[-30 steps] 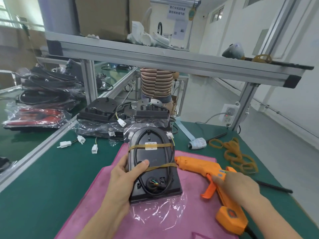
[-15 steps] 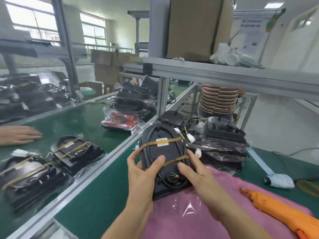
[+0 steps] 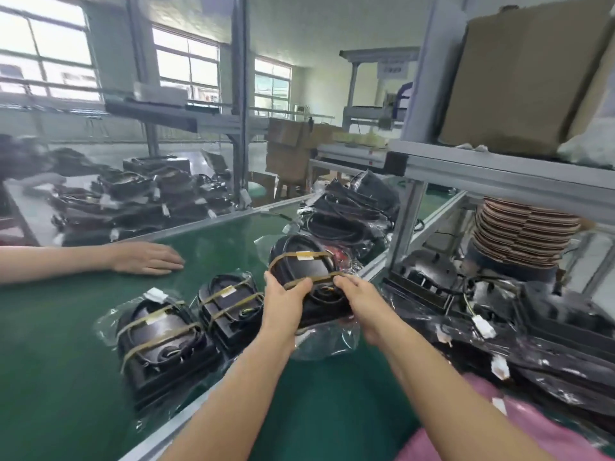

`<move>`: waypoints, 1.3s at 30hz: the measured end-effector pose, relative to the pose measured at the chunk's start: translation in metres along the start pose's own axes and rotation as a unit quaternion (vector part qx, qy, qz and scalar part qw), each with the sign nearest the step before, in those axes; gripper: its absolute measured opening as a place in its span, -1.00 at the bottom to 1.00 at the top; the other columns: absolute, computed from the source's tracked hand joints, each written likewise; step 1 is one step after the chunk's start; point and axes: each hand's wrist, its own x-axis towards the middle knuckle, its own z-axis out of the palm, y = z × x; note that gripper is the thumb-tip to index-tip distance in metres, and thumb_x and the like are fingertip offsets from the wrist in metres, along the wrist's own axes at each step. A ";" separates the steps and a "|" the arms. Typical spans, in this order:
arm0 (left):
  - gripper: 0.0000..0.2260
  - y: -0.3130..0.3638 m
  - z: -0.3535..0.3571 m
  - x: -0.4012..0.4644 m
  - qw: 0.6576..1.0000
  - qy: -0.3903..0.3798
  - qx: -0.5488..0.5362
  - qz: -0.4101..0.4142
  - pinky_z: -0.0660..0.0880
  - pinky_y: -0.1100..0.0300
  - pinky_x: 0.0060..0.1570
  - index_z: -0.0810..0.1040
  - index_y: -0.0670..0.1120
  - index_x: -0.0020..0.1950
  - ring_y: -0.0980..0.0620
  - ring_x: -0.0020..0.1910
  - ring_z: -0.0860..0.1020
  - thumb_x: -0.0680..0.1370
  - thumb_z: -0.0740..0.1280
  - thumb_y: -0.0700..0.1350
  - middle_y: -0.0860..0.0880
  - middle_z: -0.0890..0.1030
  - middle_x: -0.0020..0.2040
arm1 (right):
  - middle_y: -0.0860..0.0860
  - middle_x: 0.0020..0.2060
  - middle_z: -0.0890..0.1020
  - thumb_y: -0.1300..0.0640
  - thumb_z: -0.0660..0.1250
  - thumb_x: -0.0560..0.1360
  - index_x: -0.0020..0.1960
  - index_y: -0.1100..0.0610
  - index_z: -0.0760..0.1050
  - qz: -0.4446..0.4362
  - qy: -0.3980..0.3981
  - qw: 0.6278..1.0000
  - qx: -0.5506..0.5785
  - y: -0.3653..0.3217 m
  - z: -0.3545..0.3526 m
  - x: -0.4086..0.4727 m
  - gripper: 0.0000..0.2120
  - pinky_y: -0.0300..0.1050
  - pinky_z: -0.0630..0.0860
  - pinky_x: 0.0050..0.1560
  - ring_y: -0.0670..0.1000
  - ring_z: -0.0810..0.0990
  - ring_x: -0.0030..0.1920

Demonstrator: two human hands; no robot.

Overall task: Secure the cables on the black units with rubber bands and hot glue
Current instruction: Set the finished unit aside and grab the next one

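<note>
currently both hands hold one black unit [image 3: 304, 276] above the green belt [image 3: 50, 344], just beside the metal rail [image 3: 186, 415] that divides the belt from the bench. it is a dark, flat-based housing with a rounded, domed end and a squarer near end, with a black cable [image 3: 327, 294] coiled on top and two tan rubber bands [image 3: 296, 256] stretched across it; a small pale label sits under the far band. a loose clear plastic bag [image 3: 327, 344] hangs under it.

its long axis runs away from the camera, slightly leftward, rounded end far, square end near, and the top face tilts up toward the viewer.

the left hand [image 3: 284, 306] grips the unit's near left edge, thumb curled over onto the near band. the right hand [image 3: 364, 299] grips the near right corner, fingers curled onto the top beside some coloured wires.

two more banded units [image 3: 229, 306] lie in bags on the belt just left of the held one, also pointing away. another person's hand [image 3: 146, 259] rests flat on the belt further left.

the underside of the held unit and both palms are hidden. the heaps of bagged units on the right and in the background are blurred, so no detail can be made out, and the glue spot cannot be seen.
</note>
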 end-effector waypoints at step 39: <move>-0.57 -0.018 0.067 0.053 0.753 -0.032 0.621 0.216 0.11 0.06 0.45 0.28 -0.03 0.49 0.00 0.48 0.24 0.61 0.14 -0.02 0.00 0.32 0.50 | 0.10 0.25 0.46 0.03 -0.03 0.68 0.21 0.19 0.37 -0.150 0.055 0.882 -0.443 0.001 -0.030 0.037 -0.69 0.07 0.24 0.36 0.08 0.37 0.30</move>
